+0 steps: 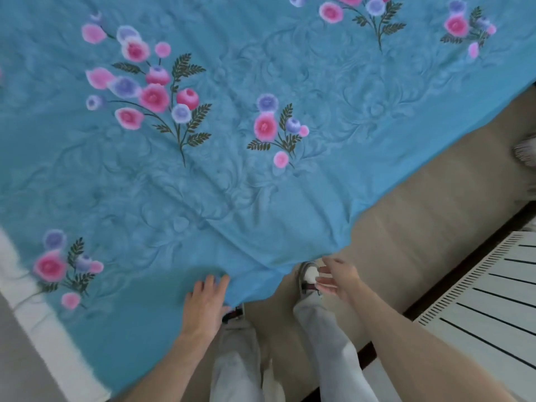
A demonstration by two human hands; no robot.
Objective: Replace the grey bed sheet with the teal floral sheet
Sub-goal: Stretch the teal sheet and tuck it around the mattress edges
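The teal floral sheet (pixel 232 175) is spread wide over the bed and fills most of the view, its pink and purple bouquets facing up. One corner hangs down near my legs. My left hand (pixel 206 303) rests flat on that corner's edge, fingers spread on the fabric. My right hand (pixel 338 278) hovers just right of the corner, fingers apart, holding nothing. No grey sheet is visible.
A white mattress edge (pixel 43 314) shows at lower left below the sheet. Beige floor (pixel 406 221) runs along the bed's right side where my feet stand. A white slatted panel (pixel 499 309) lies at the right. Something pale and fringed (pixel 526 150) sits at the right edge.
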